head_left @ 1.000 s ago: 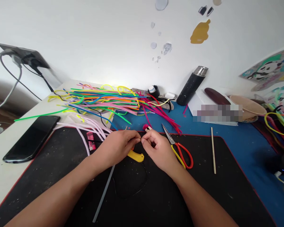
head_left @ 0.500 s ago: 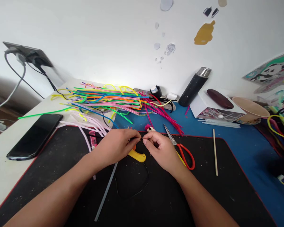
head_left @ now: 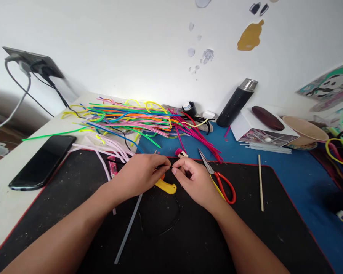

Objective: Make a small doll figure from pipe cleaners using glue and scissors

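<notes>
My left hand (head_left: 141,175) and my right hand (head_left: 193,180) meet over the black mat (head_left: 74,198), fingertips pinched together on a thin black pipe cleaner (head_left: 160,228) whose loose end loops down on the mat below them. A yellow-handled tool (head_left: 166,187) lies under the left hand. Just beyond the fingertips sits a small pink and cream piece (head_left: 180,153). Red-handled scissors (head_left: 218,179) lie right beside my right hand. A grey stick (head_left: 128,230) runs along the mat near my left forearm.
A heap of coloured pipe cleaners (head_left: 128,118) lies behind the mat. A black phone (head_left: 42,161) rests at the left. A wooden stick (head_left: 260,182), a black flask (head_left: 236,102), a white box (head_left: 263,131), a bowl (head_left: 305,131) and a wall socket with cables (head_left: 31,64) are around.
Both hands stay pinched together at the same spot, with only small finger shifts. The camera has drifted slightly, moving the scene a little to the right.
</notes>
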`<state>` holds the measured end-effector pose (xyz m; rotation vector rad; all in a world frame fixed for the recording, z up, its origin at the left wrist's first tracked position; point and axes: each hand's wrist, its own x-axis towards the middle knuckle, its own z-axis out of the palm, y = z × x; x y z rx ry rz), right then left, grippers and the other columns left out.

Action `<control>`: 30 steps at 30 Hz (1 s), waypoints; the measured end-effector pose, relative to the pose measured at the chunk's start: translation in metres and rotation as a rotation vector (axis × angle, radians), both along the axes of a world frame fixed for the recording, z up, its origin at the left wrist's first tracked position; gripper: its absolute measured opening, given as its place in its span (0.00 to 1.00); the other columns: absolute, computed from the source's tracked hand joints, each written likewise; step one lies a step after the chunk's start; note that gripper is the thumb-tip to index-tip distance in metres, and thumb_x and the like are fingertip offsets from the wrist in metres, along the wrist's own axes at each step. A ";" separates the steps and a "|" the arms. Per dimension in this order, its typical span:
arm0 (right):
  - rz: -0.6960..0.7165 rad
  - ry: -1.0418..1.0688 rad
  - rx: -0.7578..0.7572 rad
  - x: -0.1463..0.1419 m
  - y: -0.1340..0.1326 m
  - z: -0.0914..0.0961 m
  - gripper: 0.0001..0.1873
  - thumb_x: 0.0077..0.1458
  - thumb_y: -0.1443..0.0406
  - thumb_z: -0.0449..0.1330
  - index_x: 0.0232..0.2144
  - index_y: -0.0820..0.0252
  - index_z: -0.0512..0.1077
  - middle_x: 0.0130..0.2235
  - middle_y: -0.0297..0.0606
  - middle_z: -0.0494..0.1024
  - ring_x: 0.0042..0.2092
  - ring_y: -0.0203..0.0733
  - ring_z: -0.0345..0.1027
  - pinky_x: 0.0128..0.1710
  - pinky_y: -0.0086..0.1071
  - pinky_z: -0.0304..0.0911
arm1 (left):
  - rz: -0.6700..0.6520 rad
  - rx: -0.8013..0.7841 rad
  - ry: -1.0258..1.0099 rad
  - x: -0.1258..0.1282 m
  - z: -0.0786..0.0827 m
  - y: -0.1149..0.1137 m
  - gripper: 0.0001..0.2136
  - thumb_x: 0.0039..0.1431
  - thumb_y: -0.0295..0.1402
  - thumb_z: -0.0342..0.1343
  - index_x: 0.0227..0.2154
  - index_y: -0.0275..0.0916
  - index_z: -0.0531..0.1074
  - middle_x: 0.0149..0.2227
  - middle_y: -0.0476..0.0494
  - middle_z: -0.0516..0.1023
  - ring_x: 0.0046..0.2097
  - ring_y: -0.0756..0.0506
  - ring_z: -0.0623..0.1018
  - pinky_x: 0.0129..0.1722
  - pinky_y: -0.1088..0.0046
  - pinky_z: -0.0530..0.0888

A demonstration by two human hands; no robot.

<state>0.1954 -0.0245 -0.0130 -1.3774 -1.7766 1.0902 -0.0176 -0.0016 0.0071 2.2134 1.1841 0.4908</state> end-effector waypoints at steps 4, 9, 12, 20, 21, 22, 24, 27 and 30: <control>-0.003 0.001 0.002 0.000 0.000 0.000 0.04 0.63 0.65 0.60 0.36 0.56 0.75 0.25 0.25 0.66 0.27 0.35 0.62 0.30 0.31 0.56 | -0.011 0.002 0.003 -0.001 0.000 -0.001 0.10 0.67 0.29 0.53 0.41 0.42 0.81 0.38 0.48 0.86 0.33 0.48 0.81 0.34 0.74 0.68; 0.004 0.003 -0.002 -0.001 -0.001 0.000 0.04 0.63 0.65 0.60 0.36 0.56 0.74 0.25 0.25 0.66 0.27 0.35 0.62 0.29 0.31 0.56 | -0.014 0.002 0.018 0.000 0.000 0.000 0.10 0.67 0.28 0.53 0.41 0.42 0.81 0.37 0.49 0.86 0.33 0.48 0.81 0.34 0.75 0.68; 0.003 0.002 -0.012 0.000 0.000 0.000 0.04 0.63 0.64 0.59 0.35 0.56 0.74 0.24 0.25 0.66 0.27 0.35 0.61 0.29 0.31 0.56 | -0.018 0.015 0.027 0.001 0.000 0.002 0.11 0.67 0.28 0.53 0.41 0.42 0.81 0.37 0.49 0.86 0.33 0.48 0.81 0.34 0.75 0.68; 0.003 0.028 -0.057 -0.001 0.000 0.001 0.04 0.62 0.64 0.60 0.34 0.56 0.73 0.25 0.26 0.66 0.27 0.35 0.61 0.28 0.31 0.56 | -0.022 0.040 0.058 0.001 0.000 0.000 0.10 0.67 0.28 0.53 0.41 0.42 0.81 0.36 0.48 0.86 0.32 0.48 0.80 0.34 0.74 0.67; 0.005 0.028 -0.059 -0.001 0.000 0.001 0.04 0.62 0.64 0.60 0.34 0.56 0.73 0.25 0.26 0.66 0.27 0.35 0.61 0.28 0.31 0.56 | -0.022 0.044 0.064 0.001 0.000 0.000 0.10 0.67 0.28 0.53 0.40 0.42 0.81 0.36 0.48 0.86 0.32 0.48 0.80 0.34 0.74 0.67; 0.004 0.027 -0.060 -0.001 -0.001 0.001 0.04 0.62 0.64 0.60 0.34 0.56 0.73 0.25 0.26 0.66 0.27 0.35 0.61 0.28 0.31 0.56 | -0.023 0.050 0.072 0.002 -0.001 -0.001 0.10 0.67 0.28 0.53 0.40 0.41 0.81 0.36 0.48 0.86 0.33 0.47 0.81 0.34 0.74 0.67; 0.001 0.027 -0.069 -0.001 -0.001 0.001 0.03 0.62 0.64 0.60 0.34 0.56 0.73 0.25 0.26 0.66 0.27 0.35 0.61 0.28 0.31 0.56 | -0.025 0.066 0.088 0.002 -0.001 -0.001 0.10 0.68 0.28 0.53 0.40 0.41 0.81 0.36 0.48 0.85 0.33 0.46 0.81 0.34 0.73 0.67; -0.003 0.040 -0.081 -0.002 0.000 0.001 0.03 0.61 0.64 0.60 0.33 0.55 0.72 0.24 0.25 0.66 0.27 0.35 0.61 0.29 0.31 0.56 | -0.026 0.093 0.110 0.003 -0.002 -0.001 0.10 0.68 0.28 0.53 0.40 0.41 0.81 0.35 0.48 0.85 0.34 0.45 0.81 0.34 0.72 0.66; -0.001 0.059 -0.085 -0.002 0.001 0.000 0.03 0.61 0.64 0.60 0.34 0.55 0.72 0.25 0.25 0.66 0.27 0.35 0.61 0.28 0.31 0.55 | -0.022 0.106 0.108 0.003 -0.002 -0.001 0.10 0.68 0.28 0.53 0.40 0.41 0.81 0.35 0.48 0.85 0.33 0.46 0.81 0.34 0.72 0.66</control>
